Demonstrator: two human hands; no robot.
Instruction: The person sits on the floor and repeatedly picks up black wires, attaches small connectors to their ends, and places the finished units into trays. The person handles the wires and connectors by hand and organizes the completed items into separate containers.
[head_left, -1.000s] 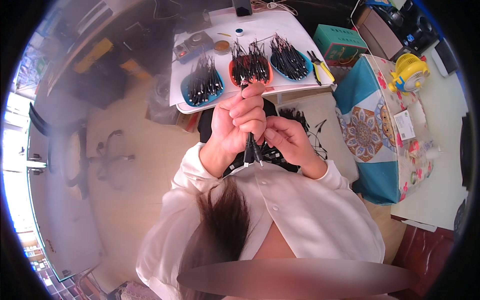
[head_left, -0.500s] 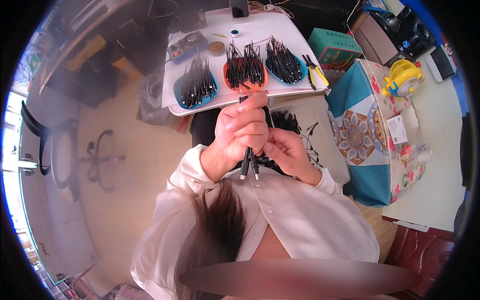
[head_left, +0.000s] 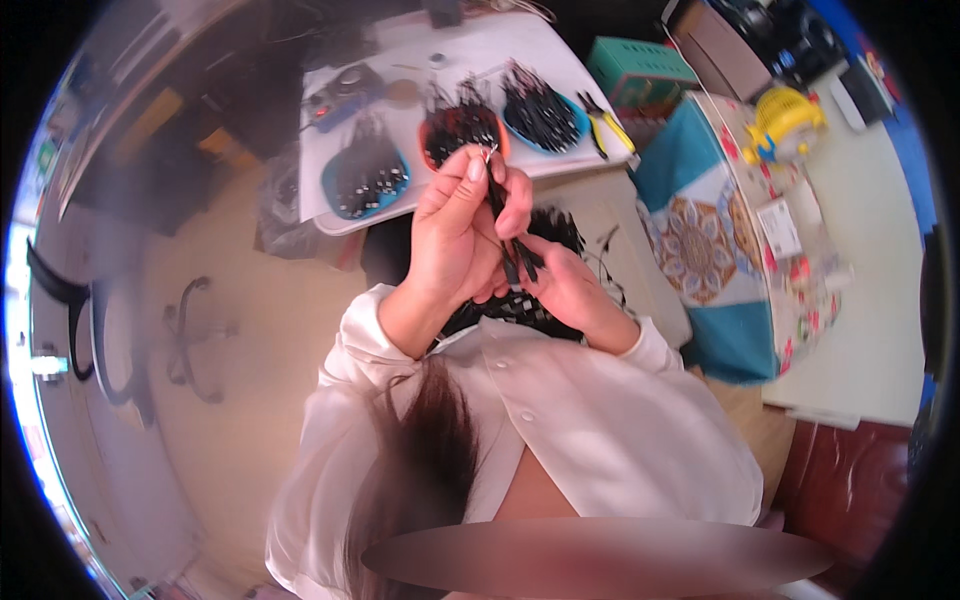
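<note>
Short black cables (head_left: 497,195) run down in front of my chest, their bare wire tips pointing up toward the table. My left hand (head_left: 450,220) pinches them near those tips between thumb and fingers. Lower down, my right hand (head_left: 575,292) closes on the plug ends; part of its fingers is hidden behind the cables and the left hand. Beyond, an orange tray (head_left: 425,150) heaped with similar cables sits between a blue tray (head_left: 335,200) on the left and another blue tray (head_left: 548,150) on the right, both also filled with black cables.
Yellow-handled pliers (head_left: 606,128) lie at the right side of the white table (head_left: 318,130). A dark pile of cables (head_left: 560,232) rests below the table edge. To the right stand a green box (head_left: 640,72), a yellow fan (head_left: 787,122) and a patterned cloth (head_left: 690,250).
My left hand has turned from a fist to a more opened pinch, exposing the cables' length. The plug ends have risen toward my right hand. The whole view has shifted slightly.
</note>
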